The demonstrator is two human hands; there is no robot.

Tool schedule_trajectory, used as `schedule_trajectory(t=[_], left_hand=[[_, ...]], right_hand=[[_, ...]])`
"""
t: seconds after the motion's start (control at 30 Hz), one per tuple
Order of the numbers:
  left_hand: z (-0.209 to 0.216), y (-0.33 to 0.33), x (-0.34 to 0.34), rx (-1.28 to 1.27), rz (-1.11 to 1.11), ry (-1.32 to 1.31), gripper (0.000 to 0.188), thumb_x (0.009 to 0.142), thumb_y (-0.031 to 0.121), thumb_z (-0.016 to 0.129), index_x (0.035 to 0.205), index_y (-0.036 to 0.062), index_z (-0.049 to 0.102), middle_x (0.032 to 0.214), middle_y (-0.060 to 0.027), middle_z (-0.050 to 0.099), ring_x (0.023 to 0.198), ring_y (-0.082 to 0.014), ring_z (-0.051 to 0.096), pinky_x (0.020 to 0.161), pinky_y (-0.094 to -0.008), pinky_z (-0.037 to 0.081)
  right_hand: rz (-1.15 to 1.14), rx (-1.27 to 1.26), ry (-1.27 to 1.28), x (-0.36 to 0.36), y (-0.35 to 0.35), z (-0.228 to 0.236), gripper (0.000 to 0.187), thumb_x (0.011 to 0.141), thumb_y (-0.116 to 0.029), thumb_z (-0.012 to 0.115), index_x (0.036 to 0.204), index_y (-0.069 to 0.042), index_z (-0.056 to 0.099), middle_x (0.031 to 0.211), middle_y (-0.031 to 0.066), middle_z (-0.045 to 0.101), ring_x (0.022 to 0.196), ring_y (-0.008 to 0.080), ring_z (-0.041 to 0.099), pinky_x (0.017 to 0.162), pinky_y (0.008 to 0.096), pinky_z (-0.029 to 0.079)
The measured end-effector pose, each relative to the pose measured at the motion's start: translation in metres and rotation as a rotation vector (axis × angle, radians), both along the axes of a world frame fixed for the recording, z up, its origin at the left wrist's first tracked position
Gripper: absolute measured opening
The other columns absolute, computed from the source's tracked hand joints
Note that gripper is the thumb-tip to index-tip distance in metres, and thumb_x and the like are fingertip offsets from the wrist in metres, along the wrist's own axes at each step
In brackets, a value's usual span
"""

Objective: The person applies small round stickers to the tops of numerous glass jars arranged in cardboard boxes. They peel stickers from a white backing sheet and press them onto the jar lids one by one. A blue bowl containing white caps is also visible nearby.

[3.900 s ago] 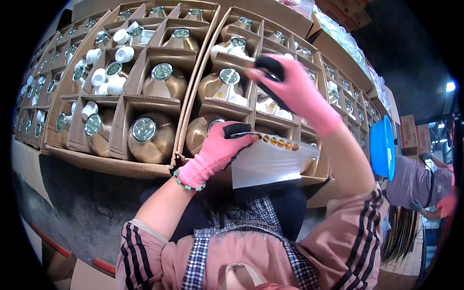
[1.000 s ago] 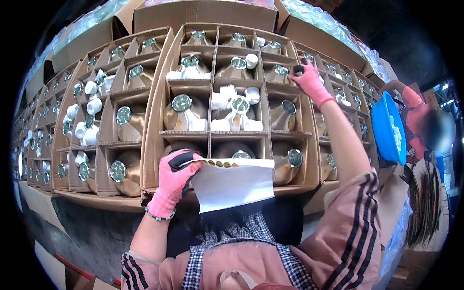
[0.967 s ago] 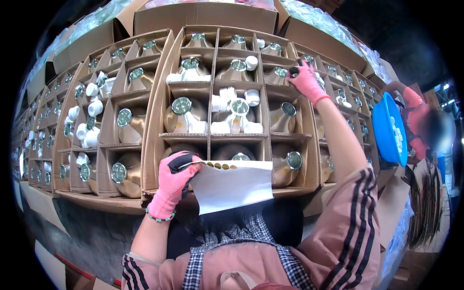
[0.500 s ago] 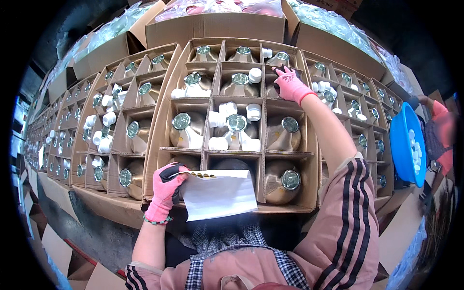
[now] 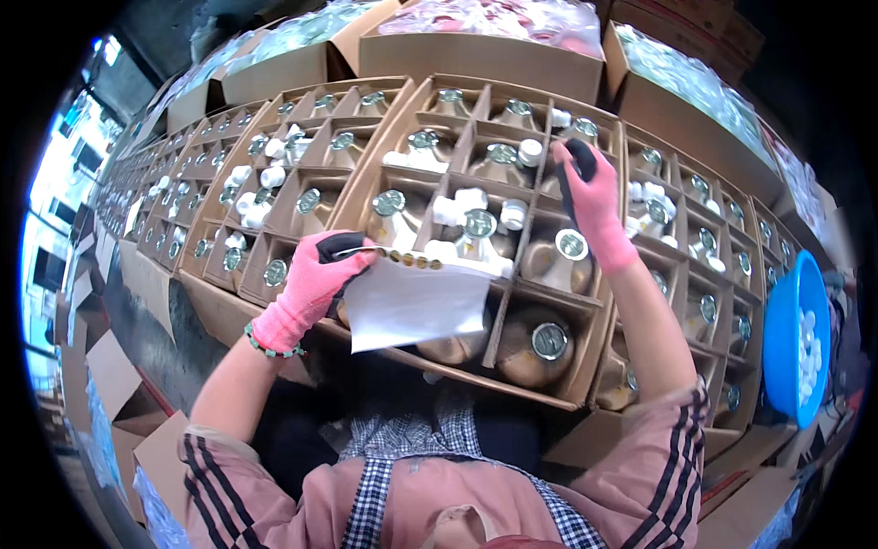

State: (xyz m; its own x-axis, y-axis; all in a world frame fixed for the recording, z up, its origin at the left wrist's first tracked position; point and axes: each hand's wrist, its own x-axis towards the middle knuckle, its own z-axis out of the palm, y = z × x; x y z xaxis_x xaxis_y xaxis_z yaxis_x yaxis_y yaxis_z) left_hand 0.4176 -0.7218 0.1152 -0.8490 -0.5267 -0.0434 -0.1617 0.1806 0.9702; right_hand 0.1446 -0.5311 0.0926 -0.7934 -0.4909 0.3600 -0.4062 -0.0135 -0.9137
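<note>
A pink glove with dark fingertips covers each of my hands. My left hand (image 5: 315,279) pinches the upper left corner of a white sticker sheet (image 5: 416,311). Small round gold-and-dark stickers run along the sheet's top edge, and it hangs over the near side of a divided carton (image 5: 540,392). Above the carton's right side is my right hand (image 5: 594,206), raised with fingers bent together; whatever may be between them is hidden. Just below it stands a gold-brown glass bottle (image 5: 556,265) with a clear round top. White caps (image 5: 471,199) lie around the bottle necks in several cells.
More divided cartons of bottles stand at the left (image 5: 302,206) and right (image 5: 704,302). Behind them are open boxes of plastic-wrapped goods (image 5: 494,27). A blue basin (image 5: 782,339) with white caps is at the far right. Loose cardboard flaps (image 5: 114,366) lie at the lower left.
My view has turned, shifting the cartons. My right hand has drawn back from a bottle in the far right part of the carton, its fingers bending together. My left hand still holds the sticker sheet.
</note>
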Motion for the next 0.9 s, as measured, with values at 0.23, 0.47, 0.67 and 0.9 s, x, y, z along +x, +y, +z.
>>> schedule_trajectory(t=[0.23, 0.47, 0.67, 0.9], left_hand=[[0.033, 0.012, 0.019, -0.2, -0.038, 0.025, 0.012, 0.072, 0.005, 0.063, 0.082, -0.002, 0.061, 0.074, -0.0025, 0.059, 0.072, -0.0069, 0.053, 0.065, -0.0209, 0.043], [0.018, -0.02, 0.043, -0.192, -0.114, 0.075, 0.011, 0.071, 0.001, 0.059, 0.081, -0.0011, 0.061, 0.072, -0.006, 0.057, 0.067, -0.0119, 0.052, 0.062, -0.024, 0.042], [-0.009, -0.041, 0.067, 0.157, -0.056, 0.08, 0.014, 0.07, 0.0, 0.062, 0.084, -0.0014, 0.062, 0.073, -0.0053, 0.058, 0.068, -0.0097, 0.054, 0.063, -0.022, 0.043], [-0.014, -0.056, 0.078, -0.205, -0.106, 0.157, 0.013, 0.071, 0.0, 0.062, 0.083, -0.0016, 0.062, 0.075, -0.0034, 0.058, 0.068, -0.0074, 0.053, 0.062, -0.0201, 0.042]], right_hand=[[0.416, 0.297, 0.57, 0.13, -0.014, 0.056, 0.023, 0.065, -0.014, 0.07, 0.079, -0.003, 0.057, 0.074, 0.0102, 0.054, 0.072, 0.0278, 0.052, 0.064, 0.0336, 0.042], [0.487, 0.319, 0.632, 0.145, -0.052, 0.043, 0.018, 0.061, -0.006, 0.069, 0.07, -0.006, 0.053, 0.067, 0.0072, 0.052, 0.068, 0.0263, 0.052, 0.064, 0.0335, 0.041], [0.598, 0.349, 0.701, 0.157, -0.073, 0.042, 0.022, 0.065, -0.012, 0.066, 0.084, -0.008, 0.056, 0.073, 0.0057, 0.053, 0.07, 0.0238, 0.051, 0.063, 0.034, 0.039], [0.629, 0.405, 0.637, 0.168, -0.087, 0.048, 0.025, 0.053, -0.002, 0.069, 0.076, -0.007, 0.059, 0.07, 0.0051, 0.053, 0.071, 0.0254, 0.053, 0.069, 0.0346, 0.043]])
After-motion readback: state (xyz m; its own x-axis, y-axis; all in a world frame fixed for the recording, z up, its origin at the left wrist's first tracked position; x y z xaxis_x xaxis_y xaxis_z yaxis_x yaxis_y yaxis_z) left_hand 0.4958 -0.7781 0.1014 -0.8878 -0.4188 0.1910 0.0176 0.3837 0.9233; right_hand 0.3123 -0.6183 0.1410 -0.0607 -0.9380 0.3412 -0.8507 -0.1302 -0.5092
